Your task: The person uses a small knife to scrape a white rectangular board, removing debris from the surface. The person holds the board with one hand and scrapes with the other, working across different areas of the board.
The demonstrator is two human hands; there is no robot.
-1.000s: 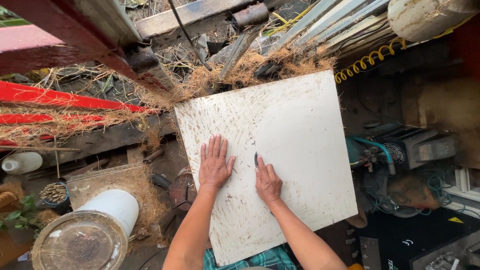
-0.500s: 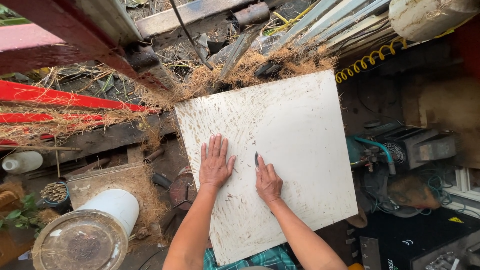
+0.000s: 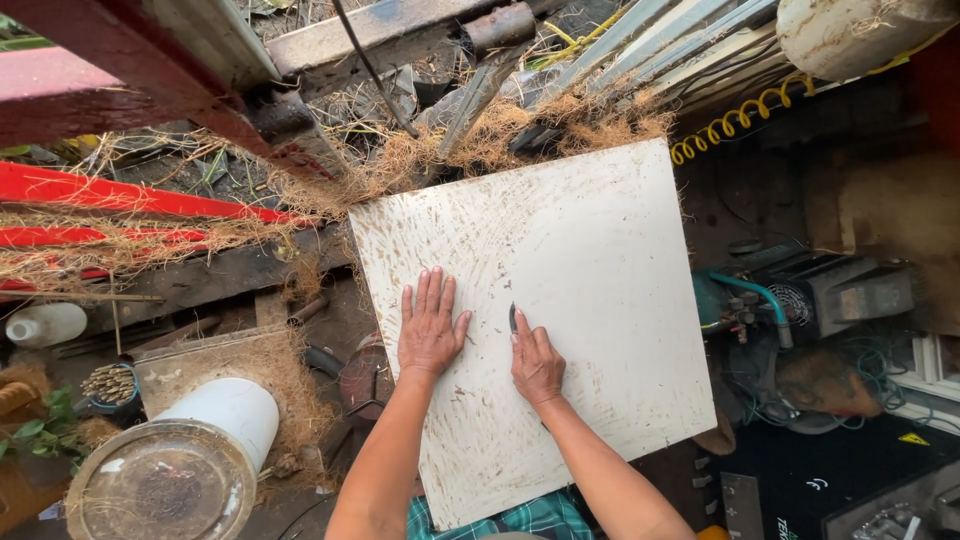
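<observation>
Left hand: the left hand (image 3: 432, 332) lay flat on the white board (image 3: 560, 300), fingers spread and holding nothing, pointing to 12 o'clock.
Right hand: the right hand (image 3: 536, 362), just at 3 o'clock of the left, pinched a small dark tool (image 3: 513, 318) against the board, its tip towards 12.
Board: smeared and tilted, it rested across the clutter.
Surroundings: dry coir fibre (image 3: 500, 140) crowded the board's 12 o'clock edge; a yellow coiled hose (image 3: 740, 120) lay at 1 o'clock; a compressor (image 3: 790, 300) stood at 3.
Change: neither hand nor the board had shifted from half a second earlier.
Containers: at 8 o'clock, a white bucket (image 3: 235, 415) lay beside a clear round lid (image 3: 160, 490); its contents could not be told.
</observation>
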